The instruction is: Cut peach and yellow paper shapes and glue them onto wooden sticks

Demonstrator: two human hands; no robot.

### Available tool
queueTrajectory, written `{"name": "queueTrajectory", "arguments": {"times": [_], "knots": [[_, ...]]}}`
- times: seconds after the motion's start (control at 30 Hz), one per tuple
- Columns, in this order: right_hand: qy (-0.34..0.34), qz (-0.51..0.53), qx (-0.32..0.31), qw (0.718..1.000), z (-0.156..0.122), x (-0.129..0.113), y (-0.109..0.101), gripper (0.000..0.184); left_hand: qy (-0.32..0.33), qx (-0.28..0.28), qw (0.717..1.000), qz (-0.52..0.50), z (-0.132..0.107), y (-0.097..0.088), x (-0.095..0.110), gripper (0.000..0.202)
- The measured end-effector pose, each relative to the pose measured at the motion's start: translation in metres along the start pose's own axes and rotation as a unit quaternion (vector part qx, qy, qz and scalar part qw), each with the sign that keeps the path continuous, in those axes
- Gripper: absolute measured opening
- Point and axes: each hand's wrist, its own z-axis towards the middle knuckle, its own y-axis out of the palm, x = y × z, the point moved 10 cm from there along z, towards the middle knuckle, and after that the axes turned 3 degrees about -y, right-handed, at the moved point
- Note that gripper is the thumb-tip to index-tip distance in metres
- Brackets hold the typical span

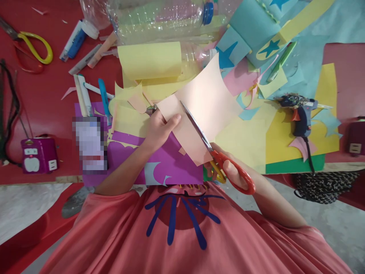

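My left hand (159,129) grips the left edge of a pale peach sheet of paper (205,93), its thumb flat on top and its fingers underneath. In my right hand (228,171) is a pair of scissors (238,173) with red and yellow handles. The blades lie across the lower left part of the sheet, pointing up and left, and look nearly closed; the lower blade is hidden by the paper. Part of my right hand is behind the sheet and the handles. Beneath the sheet lie purple paper (182,171) and yellow paper (242,144).
Clear plastic bottles (159,19) and a bottle wrapped in yellow paper (149,61) lie at the back. A glue gun (302,116) rests on the right. To the left are a phone (89,146), a purple power adapter (39,155), markers (74,42) and other scissors (35,47).
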Motion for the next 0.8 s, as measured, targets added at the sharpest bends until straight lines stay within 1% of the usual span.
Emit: {"name": "queueTrajectory", "arguments": {"times": [0.1,0.17,0.27,0.43,0.57,0.73,0.8], "knots": [[0.014,0.083,-0.002,0.996,-0.001,0.007,0.003,0.063,0.006,-0.015,1.000,0.002,-0.001,0.004,0.004,0.054],[0.017,0.102,0.001,0.995,0.000,0.009,0.003,0.062,0.005,-0.020,1.000,0.004,-0.002,0.005,0.005,0.056],[0.022,0.112,0.006,0.993,0.001,0.010,0.003,0.060,0.002,-0.025,1.000,0.006,-0.003,0.005,0.006,0.056],[0.052,0.115,0.028,0.992,0.005,0.011,0.002,0.066,0.005,-0.032,0.999,0.005,-0.004,0.006,0.005,0.057],[0.053,0.120,0.042,0.990,0.007,0.007,0.002,0.064,-0.001,-0.038,0.999,0.003,-0.004,0.007,0.004,0.056],[0.063,0.116,0.054,0.990,0.007,0.006,0.003,0.067,0.008,-0.066,0.998,0.006,-0.004,0.011,0.011,0.049],[0.063,0.119,0.057,0.989,0.008,0.006,0.004,0.068,0.014,-0.071,0.997,0.005,-0.004,0.011,0.014,0.050]]}}
